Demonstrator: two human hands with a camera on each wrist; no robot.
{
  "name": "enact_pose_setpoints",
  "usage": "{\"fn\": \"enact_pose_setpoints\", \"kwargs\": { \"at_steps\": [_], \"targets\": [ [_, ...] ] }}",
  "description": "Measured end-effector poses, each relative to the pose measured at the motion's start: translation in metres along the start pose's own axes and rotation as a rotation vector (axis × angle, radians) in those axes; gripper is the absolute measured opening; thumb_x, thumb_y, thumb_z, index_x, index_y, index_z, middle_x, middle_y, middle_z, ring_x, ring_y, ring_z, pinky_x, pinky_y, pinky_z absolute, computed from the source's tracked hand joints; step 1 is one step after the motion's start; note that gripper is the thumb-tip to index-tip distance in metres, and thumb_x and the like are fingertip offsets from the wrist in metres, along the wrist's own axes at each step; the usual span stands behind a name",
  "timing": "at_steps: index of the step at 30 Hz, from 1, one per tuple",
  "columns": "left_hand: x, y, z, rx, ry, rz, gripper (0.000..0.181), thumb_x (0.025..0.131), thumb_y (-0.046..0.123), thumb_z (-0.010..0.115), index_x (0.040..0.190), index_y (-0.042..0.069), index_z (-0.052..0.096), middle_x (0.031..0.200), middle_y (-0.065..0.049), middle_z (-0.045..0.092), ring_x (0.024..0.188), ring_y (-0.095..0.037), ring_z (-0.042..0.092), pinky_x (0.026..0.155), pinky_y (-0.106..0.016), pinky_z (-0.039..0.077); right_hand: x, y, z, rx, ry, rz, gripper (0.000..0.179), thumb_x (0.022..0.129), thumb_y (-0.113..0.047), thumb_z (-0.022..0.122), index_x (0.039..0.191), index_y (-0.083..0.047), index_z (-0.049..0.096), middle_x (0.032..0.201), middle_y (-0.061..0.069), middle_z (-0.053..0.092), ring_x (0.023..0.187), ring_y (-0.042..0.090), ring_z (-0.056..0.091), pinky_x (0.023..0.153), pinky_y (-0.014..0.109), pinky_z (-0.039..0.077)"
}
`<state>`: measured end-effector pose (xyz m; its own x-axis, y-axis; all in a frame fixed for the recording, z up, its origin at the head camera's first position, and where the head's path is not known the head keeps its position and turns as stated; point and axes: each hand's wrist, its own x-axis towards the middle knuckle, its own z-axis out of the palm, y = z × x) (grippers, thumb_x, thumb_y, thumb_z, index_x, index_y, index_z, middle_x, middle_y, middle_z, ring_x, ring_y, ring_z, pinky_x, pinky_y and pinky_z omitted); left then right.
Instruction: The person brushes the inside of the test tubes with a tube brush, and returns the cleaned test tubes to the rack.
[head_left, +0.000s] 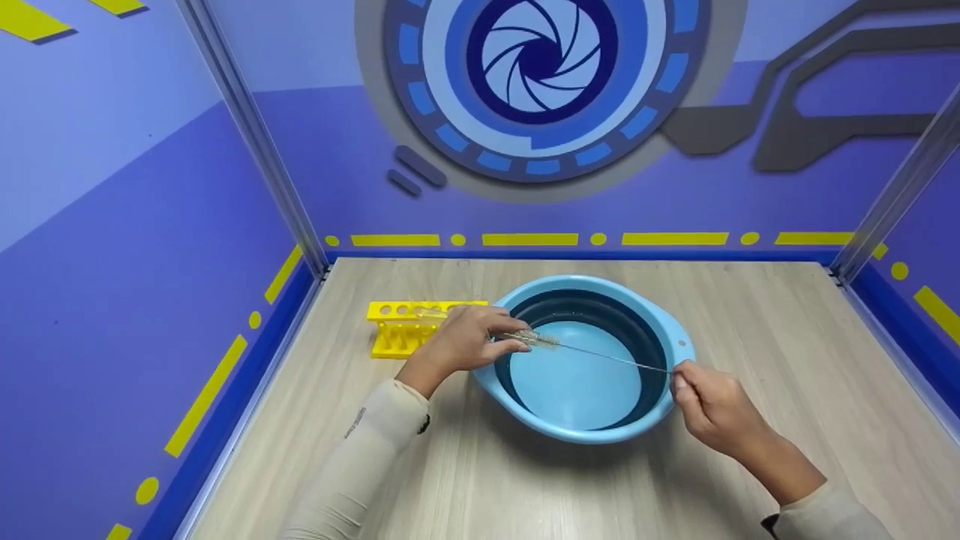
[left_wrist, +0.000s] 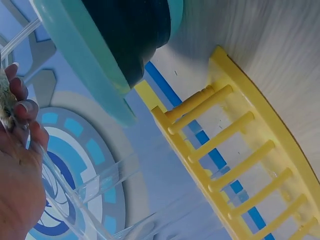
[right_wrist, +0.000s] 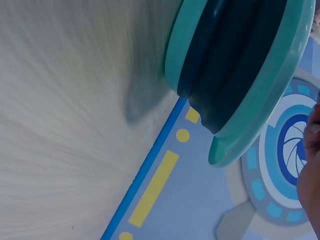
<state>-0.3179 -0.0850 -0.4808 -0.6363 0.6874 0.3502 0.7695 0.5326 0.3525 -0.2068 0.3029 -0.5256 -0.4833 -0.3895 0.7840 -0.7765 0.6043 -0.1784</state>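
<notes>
My left hand (head_left: 471, 337) is over the left rim of a blue collapsible basin (head_left: 585, 435), gripping a clear test tube (left_wrist: 75, 200). Tan bristles of a test tube brush (head_left: 544, 341) show at its fingertips, partly inside the tube. From there the brush's thin wire stem runs across above the basin to my right hand (head_left: 712, 405), which pinches the far end beside the right rim. In the right wrist view only part of the right hand (right_wrist: 312, 150) shows, at the edge. Left of the basin stands a yellow test tube rack (head_left: 390, 350), partly hidden behind the left hand.
Clear test tubes (left_wrist: 107, 177) stand in the rack in the left wrist view. The wooden tabletop (head_left: 480, 495) is bounded by a blue-purple back wall (head_left: 315, 157) and side walls with metal corner posts (head_left: 247, 127).
</notes>
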Motion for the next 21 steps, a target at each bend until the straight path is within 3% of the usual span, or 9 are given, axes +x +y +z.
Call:
{"fn": "enact_pose_setpoints", "kwargs": {
  "at_steps": [6, 11, 18, 21],
  "targets": [
    [0.001, 0.002, 0.005, -0.013, 0.027, -0.006, 0.037, 0.102, 0.05, 0.069, 0.13, 0.029, 0.079, 0.092, 0.006, 0.075, 0.067, -0.01, 0.053, 0.062, -0.018, 0.039, 0.003, -0.006, -0.002, -0.002, -0.053, 0.086, 0.021, 0.086, 0.015, 0.066, 0.094, -0.004, 0.066, 0.072, -0.01, 0.051, 0.064, -0.007, 0.043, 0.054, 0.009, 0.037],
    [-0.001, 0.001, 0.006, 0.016, 0.05, -0.034, 0.034, 0.101, 0.048, 0.071, 0.128, 0.029, 0.08, 0.091, 0.006, 0.075, 0.069, -0.008, 0.051, 0.063, -0.019, 0.039, 0.005, -0.01, 0.0, 0.098, -0.098, 0.127, 0.024, 0.09, 0.018, 0.061, 0.098, -0.005, 0.064, 0.078, -0.01, 0.055, 0.067, -0.006, 0.046, 0.058, 0.01, 0.04],
    [-0.001, 0.003, 0.008, 0.014, 0.06, -0.042, 0.034, 0.101, 0.049, 0.071, 0.129, 0.03, 0.079, 0.092, 0.006, 0.074, 0.071, -0.009, 0.053, 0.066, -0.019, 0.042, 0.008, -0.016, 0.008, 0.155, 0.01, 0.279, 0.029, 0.095, 0.018, 0.051, 0.087, -0.008, 0.06, 0.068, -0.009, 0.053, 0.06, -0.005, 0.046, 0.052, 0.013, 0.04],
    [-0.001, 0.005, 0.01, 0.049, 0.102, -0.017, 0.034, 0.103, 0.047, 0.07, 0.13, 0.029, 0.079, 0.092, 0.005, 0.073, 0.071, -0.01, 0.054, 0.066, -0.018, 0.044, 0.013, -0.021, 0.008, 0.23, 0.033, 0.417, 0.033, 0.103, 0.013, 0.046, 0.081, -0.009, 0.058, 0.065, -0.007, 0.053, 0.055, 0.001, 0.047, 0.049, 0.019, 0.039]
  ]
}}
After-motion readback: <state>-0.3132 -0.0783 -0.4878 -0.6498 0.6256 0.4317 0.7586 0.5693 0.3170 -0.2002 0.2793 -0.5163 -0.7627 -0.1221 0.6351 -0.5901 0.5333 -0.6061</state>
